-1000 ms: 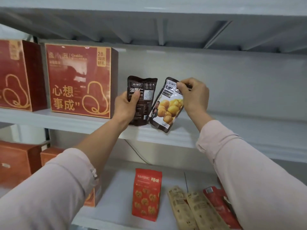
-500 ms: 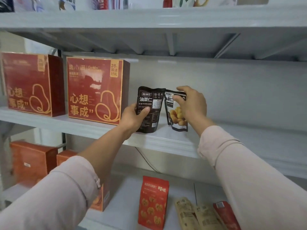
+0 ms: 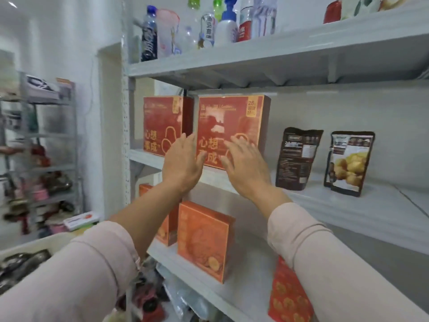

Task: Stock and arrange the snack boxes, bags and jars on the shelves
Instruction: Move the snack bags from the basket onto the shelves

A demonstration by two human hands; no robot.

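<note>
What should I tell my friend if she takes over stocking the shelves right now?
Left hand: open, holds nothing, at the left edge of the right-hand red gift box.
Right hand: open, holds nothing, in front of that box's face; contact unclear.
Done: dark chestnut pouch and yellow-chestnut pouch stand upright, apart, on the middle shelf, right of the box.
To do: probably straighten the box.

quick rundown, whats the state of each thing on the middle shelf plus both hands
right red box, upright, facing out
left red box, upright, facing out
dark pouch, standing, free of both hands
chestnut pouch, standing, apart from the dark pouch
left hand, open, empty, at the right red box's left edge
right hand, open, empty, over that box's front
</note>
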